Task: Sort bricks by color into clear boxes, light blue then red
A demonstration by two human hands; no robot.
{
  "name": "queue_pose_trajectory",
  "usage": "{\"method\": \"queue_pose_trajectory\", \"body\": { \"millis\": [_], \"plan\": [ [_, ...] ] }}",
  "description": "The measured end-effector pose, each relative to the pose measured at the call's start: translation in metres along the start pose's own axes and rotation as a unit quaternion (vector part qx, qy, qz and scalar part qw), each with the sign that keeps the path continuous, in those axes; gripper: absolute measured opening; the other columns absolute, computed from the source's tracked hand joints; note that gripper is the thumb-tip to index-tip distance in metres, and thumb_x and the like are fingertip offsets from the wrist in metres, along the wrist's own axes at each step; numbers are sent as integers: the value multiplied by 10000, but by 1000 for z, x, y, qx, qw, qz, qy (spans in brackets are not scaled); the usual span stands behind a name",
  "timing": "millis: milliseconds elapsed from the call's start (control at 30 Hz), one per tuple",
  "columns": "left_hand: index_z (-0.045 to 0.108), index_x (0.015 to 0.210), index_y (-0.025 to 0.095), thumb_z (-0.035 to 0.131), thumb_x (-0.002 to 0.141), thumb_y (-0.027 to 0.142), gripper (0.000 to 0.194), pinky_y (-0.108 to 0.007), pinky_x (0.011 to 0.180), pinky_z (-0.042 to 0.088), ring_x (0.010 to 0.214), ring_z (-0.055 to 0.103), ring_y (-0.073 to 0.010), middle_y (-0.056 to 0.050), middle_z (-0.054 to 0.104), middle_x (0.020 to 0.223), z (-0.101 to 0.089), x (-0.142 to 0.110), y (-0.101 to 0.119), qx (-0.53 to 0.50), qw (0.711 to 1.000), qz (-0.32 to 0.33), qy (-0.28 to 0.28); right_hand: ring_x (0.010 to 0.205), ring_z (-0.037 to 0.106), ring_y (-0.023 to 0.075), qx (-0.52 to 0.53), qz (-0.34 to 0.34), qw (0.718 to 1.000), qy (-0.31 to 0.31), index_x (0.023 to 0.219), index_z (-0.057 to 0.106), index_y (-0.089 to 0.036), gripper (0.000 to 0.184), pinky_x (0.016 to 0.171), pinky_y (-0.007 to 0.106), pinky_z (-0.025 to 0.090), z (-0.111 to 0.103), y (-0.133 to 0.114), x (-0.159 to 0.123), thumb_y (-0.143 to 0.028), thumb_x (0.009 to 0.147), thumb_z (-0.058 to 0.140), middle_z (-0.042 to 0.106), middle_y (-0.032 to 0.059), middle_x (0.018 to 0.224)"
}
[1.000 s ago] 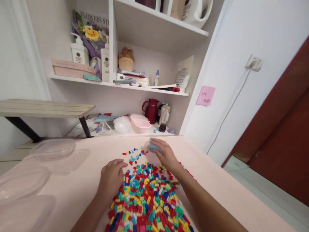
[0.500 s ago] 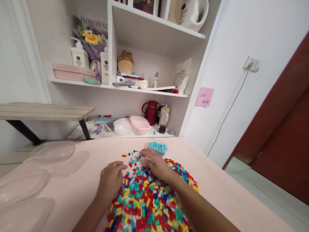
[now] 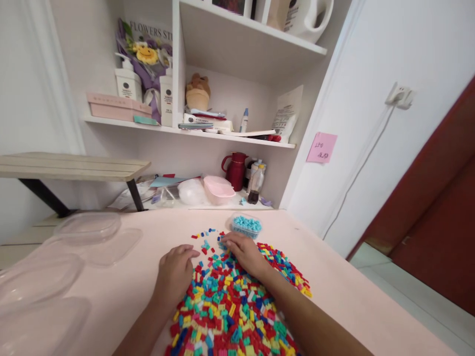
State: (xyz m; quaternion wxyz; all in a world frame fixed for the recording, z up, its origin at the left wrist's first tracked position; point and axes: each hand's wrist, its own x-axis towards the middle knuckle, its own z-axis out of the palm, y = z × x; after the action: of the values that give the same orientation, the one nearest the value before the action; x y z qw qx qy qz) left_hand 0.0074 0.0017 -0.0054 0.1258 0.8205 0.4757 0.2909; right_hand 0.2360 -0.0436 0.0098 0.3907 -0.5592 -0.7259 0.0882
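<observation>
Small toy building bricks [image 3: 237, 306] in red, yellow, green, blue and white lie in a wide loose heap on the pink tabletop. My left hand [image 3: 175, 272] rests at the heap's left edge, fingers loosely bent and nothing visible in them. Over the upper part of the heap, my right hand [image 3: 243, 251] reaches down, fingertips touching a few blue bricks [image 3: 221, 244]. Its fingers are slightly apart, and the thumb is partly hidden. Just beyond it stands a clear plastic tub [image 3: 256, 234] filled with light blue bricks [image 3: 245, 223].
Clear plastic containers [image 3: 89, 225] and lids [image 3: 117, 247] lie on the left of the pink tabletop [image 3: 334, 296]. Behind, a pink bowl [image 3: 218, 190], a red jug [image 3: 235, 170] and a bottle of dark liquid [image 3: 255, 185] stand under the shelf. A wooden-topped stand [image 3: 74, 165] is at left.
My right hand has drawn its fingers in a little, closer to the bricks. My left hand stays about where it was on the table. The whole view has shifted slightly.
</observation>
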Motion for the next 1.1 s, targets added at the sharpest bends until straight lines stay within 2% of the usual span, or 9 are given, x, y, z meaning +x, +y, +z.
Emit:
{"method": "queue_pose_trajectory", "body": {
  "millis": [133,333,500,633,800,967,1100],
  "plan": [
    [751,980,277,413,844,62,423,-378,1038,396,1163,588,-179,-7,704,1191,-1,0,0,-2,1000,0,-2,989,643,217,-20,50,998,34,1034,722,-215,235,901,344,485,2,4,0,-278,944,514,720,67,1025],
    [752,977,278,416,837,66,421,-391,1034,399,1165,592,-191,-15,701,1193,-1,0,2,10,1000,2,-3,943,634,216,-108,46,993,4,967,739,-226,201,874,329,470,9,11,-1,-178,888,560,707,65,952],
    [752,977,279,419,835,60,422,-380,1032,402,1161,593,-184,-10,702,1191,-2,0,3,15,1000,-2,-5,886,614,198,-127,56,990,-1,836,704,-200,177,826,303,454,9,8,-1,-148,883,541,681,59,901],
    [751,983,275,416,838,66,420,-388,1033,404,1164,592,-191,-15,699,1197,-2,-1,2,12,1000,1,-5,883,608,200,-109,44,993,2,874,684,-200,188,823,312,456,7,5,-2,-211,929,505,681,55,899],
    [752,991,264,411,842,70,420,-395,1035,400,1164,592,-198,-25,697,1198,-1,0,1,15,1000,2,-5,1026,627,203,-34,-6,999,-7,1080,678,-230,225,934,338,450,4,0,-2,-220,939,502,706,49,1080],
    [752,989,265,414,841,66,419,-390,1034,403,1159,595,-195,-27,699,1193,0,0,1,9,1000,8,-3,1058,635,217,-24,-15,999,-26,842,726,-219,252,945,339,458,2,-2,-1,-269,946,502,731,50,1020],
    [755,984,267,417,838,68,419,-391,1037,401,1161,594,-198,-23,699,1194,0,0,1,16,1000,5,-5,1001,655,203,-21,-5,999,-34,835,728,-214,308,905,305,475,1,-1,0,-296,971,464,740,33,980]
  ]
}}
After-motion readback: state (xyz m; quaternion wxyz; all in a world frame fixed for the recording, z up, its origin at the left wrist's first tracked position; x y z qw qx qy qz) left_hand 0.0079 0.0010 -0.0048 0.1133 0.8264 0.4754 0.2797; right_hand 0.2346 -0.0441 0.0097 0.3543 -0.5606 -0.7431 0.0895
